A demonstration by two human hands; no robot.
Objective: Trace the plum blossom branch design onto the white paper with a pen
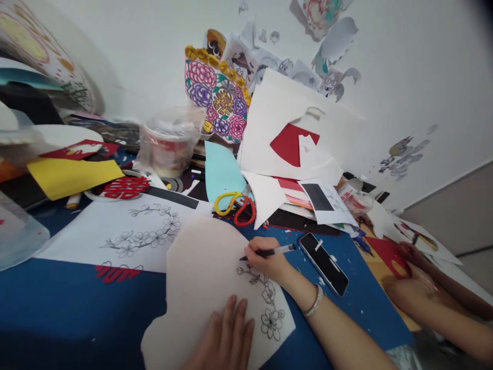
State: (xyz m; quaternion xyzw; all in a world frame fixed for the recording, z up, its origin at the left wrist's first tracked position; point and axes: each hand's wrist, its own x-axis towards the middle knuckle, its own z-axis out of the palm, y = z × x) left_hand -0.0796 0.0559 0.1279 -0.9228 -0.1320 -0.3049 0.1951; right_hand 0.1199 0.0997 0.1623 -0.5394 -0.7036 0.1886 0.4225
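Observation:
My right hand (267,257) is closed round a black pen (275,251), its tip over the upper right part of a large white cut paper (204,272). Below the tip, black outlined blossoms and a branch (271,321) run down the paper's right edge. Flat on the lower part of that paper lies my left hand (227,339), fingers stretched out, with nothing in it. To the left, partly under the cut paper, is a white sheet with a drawn blossom branch (148,237).
Yellow-and-red scissors (235,206) lie beyond the cut paper. A phone (324,263) rests right of my right hand. Further back stand a plastic-wrapped tub (169,144) and a flowered board (217,97). At the right, another person's hands (410,267) are near red paper (387,255).

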